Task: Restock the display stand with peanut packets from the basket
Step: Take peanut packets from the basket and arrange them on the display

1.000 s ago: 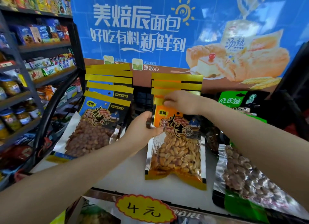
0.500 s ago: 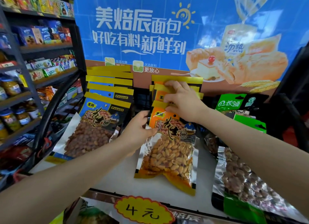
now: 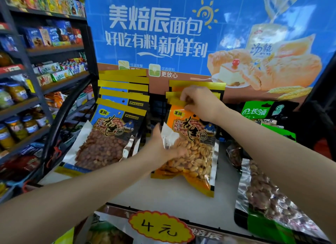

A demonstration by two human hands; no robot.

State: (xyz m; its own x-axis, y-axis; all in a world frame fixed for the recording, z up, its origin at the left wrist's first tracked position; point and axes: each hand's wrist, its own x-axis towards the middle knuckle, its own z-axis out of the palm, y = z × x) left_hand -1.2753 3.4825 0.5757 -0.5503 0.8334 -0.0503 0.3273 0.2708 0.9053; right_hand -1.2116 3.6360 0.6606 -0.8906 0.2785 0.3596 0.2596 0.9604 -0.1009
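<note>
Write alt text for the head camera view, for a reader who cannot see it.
Two bare hands hang an orange peanut packet on a shop display stand: the right hand pinches its top edge, the left hand holds its left side. Blue peanut packets hang to the left, beneath a blue bread poster.

Bright, even shop light. Glare on the foil packet edges (image 3: pixel 243 185), lower right. Wide-angle bending along the left shelves (image 3: pixel 27 101); corners slightly soft.
</note>
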